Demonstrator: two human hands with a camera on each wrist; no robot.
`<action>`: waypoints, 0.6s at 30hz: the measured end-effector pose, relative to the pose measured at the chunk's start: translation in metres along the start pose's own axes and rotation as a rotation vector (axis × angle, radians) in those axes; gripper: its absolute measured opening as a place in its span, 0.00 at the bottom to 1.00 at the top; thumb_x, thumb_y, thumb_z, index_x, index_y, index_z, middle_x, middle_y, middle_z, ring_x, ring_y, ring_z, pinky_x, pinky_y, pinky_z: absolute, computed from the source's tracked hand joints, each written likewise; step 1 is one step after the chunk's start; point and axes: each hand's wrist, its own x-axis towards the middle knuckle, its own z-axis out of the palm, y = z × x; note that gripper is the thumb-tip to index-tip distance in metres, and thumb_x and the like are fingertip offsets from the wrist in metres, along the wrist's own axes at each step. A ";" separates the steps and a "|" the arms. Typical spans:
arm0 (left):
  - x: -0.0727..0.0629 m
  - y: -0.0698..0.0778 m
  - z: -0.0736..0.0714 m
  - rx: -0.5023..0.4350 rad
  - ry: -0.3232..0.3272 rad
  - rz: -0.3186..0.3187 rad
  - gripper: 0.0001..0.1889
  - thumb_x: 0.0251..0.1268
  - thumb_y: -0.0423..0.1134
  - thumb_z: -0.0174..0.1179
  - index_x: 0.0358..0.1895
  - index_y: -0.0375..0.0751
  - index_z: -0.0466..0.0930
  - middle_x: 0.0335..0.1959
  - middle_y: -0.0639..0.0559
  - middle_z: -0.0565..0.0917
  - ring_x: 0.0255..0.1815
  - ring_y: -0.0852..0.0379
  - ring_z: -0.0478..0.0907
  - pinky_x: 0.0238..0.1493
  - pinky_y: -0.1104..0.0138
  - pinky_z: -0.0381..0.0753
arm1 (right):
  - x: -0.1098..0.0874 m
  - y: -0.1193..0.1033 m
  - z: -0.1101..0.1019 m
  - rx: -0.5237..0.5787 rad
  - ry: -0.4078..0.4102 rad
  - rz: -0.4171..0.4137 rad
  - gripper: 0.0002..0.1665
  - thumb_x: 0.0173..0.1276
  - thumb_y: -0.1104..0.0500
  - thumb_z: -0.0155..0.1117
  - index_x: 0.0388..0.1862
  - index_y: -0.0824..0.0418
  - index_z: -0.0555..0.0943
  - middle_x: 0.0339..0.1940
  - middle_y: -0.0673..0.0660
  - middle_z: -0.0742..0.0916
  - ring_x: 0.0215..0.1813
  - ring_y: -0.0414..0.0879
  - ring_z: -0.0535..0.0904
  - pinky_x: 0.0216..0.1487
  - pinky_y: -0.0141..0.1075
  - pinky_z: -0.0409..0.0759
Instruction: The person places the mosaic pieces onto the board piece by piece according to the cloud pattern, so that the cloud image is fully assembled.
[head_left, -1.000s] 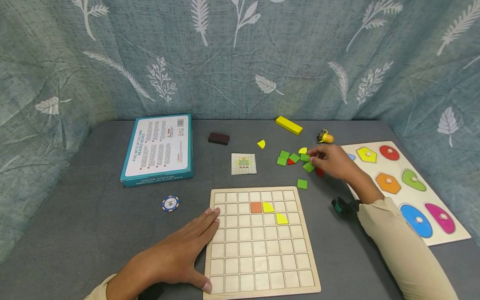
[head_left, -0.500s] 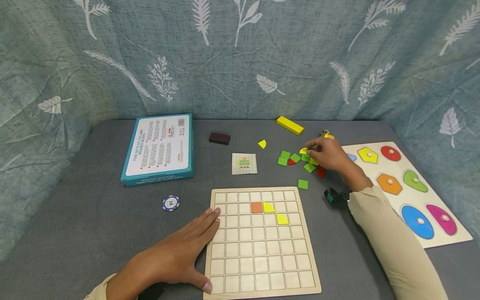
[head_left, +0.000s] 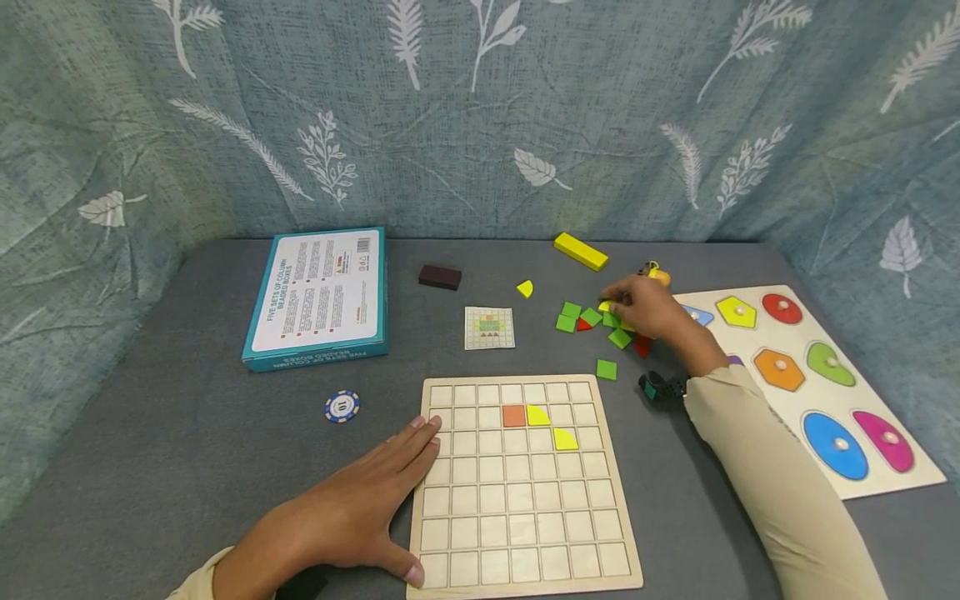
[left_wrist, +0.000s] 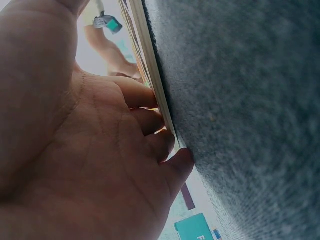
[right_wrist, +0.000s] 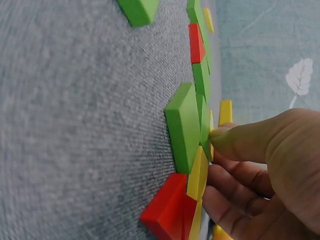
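Observation:
My left hand [head_left: 356,504] rests along the left edge of the wooden grid board [head_left: 522,529], fingers extended and thumb at the lower corner. An orange square tile [head_left: 513,416] and two yellow quarter-circle tiles, including the lower one [head_left: 566,439], lie in the board's cells. Beyond the board's far right corner, my right hand [head_left: 648,310] reaches into a loose cluster of tiles. Its thumb and forefinger pinch a yellow quarter-circle tile [right_wrist: 211,137], mostly covered in the right wrist view. Green squares [right_wrist: 184,127] and a red triangular tile [right_wrist: 165,207] lie beside the fingers.
A pattern card [head_left: 489,327] lies behind the board, with a dark block [head_left: 439,277] and a yellow block [head_left: 581,252] farther back. To the left are a teal box [head_left: 315,292] and a poker chip [head_left: 342,407]. A knobbed shape puzzle [head_left: 802,417] sits under the right forearm.
My right hand has shifted slightly left and back within the cluster, and its fingers have come down on a yellow quarter-circle tile. The left hand stays on the board's edge.

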 end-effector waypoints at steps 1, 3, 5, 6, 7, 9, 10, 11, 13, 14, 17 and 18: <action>0.000 0.000 0.000 0.001 0.002 0.001 0.68 0.35 0.76 0.66 0.78 0.37 0.48 0.80 0.52 0.38 0.78 0.52 0.34 0.71 0.47 0.51 | 0.000 0.000 0.000 -0.010 -0.001 -0.005 0.16 0.71 0.70 0.56 0.55 0.75 0.79 0.52 0.72 0.80 0.46 0.60 0.77 0.44 0.50 0.74; 0.000 -0.001 0.001 0.002 0.006 0.005 0.68 0.35 0.76 0.66 0.77 0.37 0.48 0.80 0.52 0.39 0.78 0.52 0.34 0.71 0.47 0.50 | 0.000 -0.001 0.001 -0.022 -0.004 -0.004 0.16 0.71 0.70 0.56 0.55 0.75 0.79 0.51 0.71 0.80 0.46 0.59 0.76 0.45 0.51 0.74; 0.000 -0.001 0.001 0.004 0.006 0.010 0.68 0.35 0.75 0.66 0.77 0.36 0.48 0.80 0.51 0.39 0.78 0.52 0.34 0.71 0.48 0.50 | -0.001 0.000 0.001 -0.031 -0.005 -0.002 0.16 0.70 0.70 0.56 0.55 0.75 0.79 0.50 0.71 0.80 0.45 0.59 0.75 0.44 0.51 0.74; 0.000 -0.002 0.001 0.006 0.007 0.012 0.68 0.35 0.75 0.66 0.77 0.36 0.49 0.80 0.51 0.39 0.78 0.52 0.34 0.71 0.48 0.50 | -0.002 0.001 0.002 -0.034 -0.005 -0.001 0.16 0.70 0.70 0.56 0.55 0.75 0.80 0.48 0.71 0.80 0.44 0.59 0.75 0.44 0.50 0.73; 0.000 -0.002 0.001 0.009 0.009 0.016 0.68 0.36 0.75 0.67 0.77 0.36 0.49 0.80 0.51 0.39 0.78 0.53 0.34 0.71 0.48 0.50 | -0.002 0.001 0.002 -0.038 -0.005 0.001 0.16 0.70 0.70 0.56 0.54 0.75 0.80 0.47 0.70 0.80 0.44 0.58 0.74 0.44 0.50 0.73; 0.000 -0.003 0.002 0.009 0.011 0.018 0.68 0.36 0.75 0.67 0.77 0.36 0.48 0.80 0.51 0.39 0.78 0.52 0.34 0.71 0.48 0.50 | -0.003 0.000 0.001 -0.040 -0.005 0.008 0.16 0.70 0.70 0.57 0.54 0.74 0.81 0.45 0.69 0.79 0.43 0.58 0.73 0.43 0.50 0.73; 0.000 -0.003 0.002 0.009 0.011 0.018 0.68 0.36 0.75 0.66 0.77 0.36 0.48 0.80 0.51 0.39 0.78 0.52 0.34 0.71 0.48 0.50 | -0.003 0.000 0.001 -0.035 -0.006 0.017 0.15 0.70 0.70 0.57 0.53 0.74 0.81 0.45 0.69 0.79 0.42 0.58 0.73 0.42 0.50 0.73; 0.000 -0.003 0.002 0.011 0.017 0.028 0.68 0.36 0.75 0.66 0.77 0.36 0.48 0.80 0.50 0.40 0.78 0.51 0.35 0.71 0.47 0.50 | -0.003 -0.001 0.000 -0.028 -0.006 0.029 0.15 0.70 0.69 0.57 0.52 0.73 0.81 0.44 0.68 0.79 0.42 0.58 0.73 0.42 0.49 0.73; 0.000 -0.004 0.003 0.008 0.016 0.026 0.68 0.36 0.76 0.66 0.77 0.36 0.48 0.80 0.51 0.39 0.78 0.51 0.35 0.71 0.47 0.51 | -0.003 -0.003 -0.001 -0.009 -0.006 0.054 0.13 0.70 0.69 0.57 0.50 0.73 0.82 0.43 0.67 0.80 0.43 0.57 0.75 0.42 0.49 0.74; 0.000 -0.004 0.003 0.009 0.017 0.028 0.68 0.36 0.75 0.66 0.77 0.36 0.48 0.80 0.50 0.39 0.78 0.51 0.35 0.71 0.47 0.51 | -0.003 -0.003 -0.001 0.001 -0.004 0.066 0.12 0.70 0.69 0.57 0.49 0.73 0.82 0.43 0.67 0.80 0.42 0.57 0.75 0.43 0.49 0.75; -0.001 -0.005 0.003 0.013 0.021 0.034 0.68 0.36 0.75 0.66 0.77 0.36 0.48 0.80 0.50 0.39 0.78 0.51 0.35 0.71 0.47 0.51 | -0.005 -0.004 -0.003 0.010 0.010 0.078 0.08 0.70 0.68 0.59 0.44 0.72 0.80 0.39 0.65 0.81 0.40 0.56 0.77 0.42 0.47 0.76; -0.001 -0.006 0.003 0.013 0.016 0.025 0.68 0.36 0.75 0.66 0.77 0.36 0.48 0.80 0.51 0.39 0.78 0.52 0.34 0.71 0.48 0.50 | -0.005 -0.005 -0.003 0.009 0.017 0.075 0.07 0.70 0.68 0.59 0.43 0.72 0.79 0.37 0.64 0.81 0.39 0.55 0.77 0.41 0.46 0.76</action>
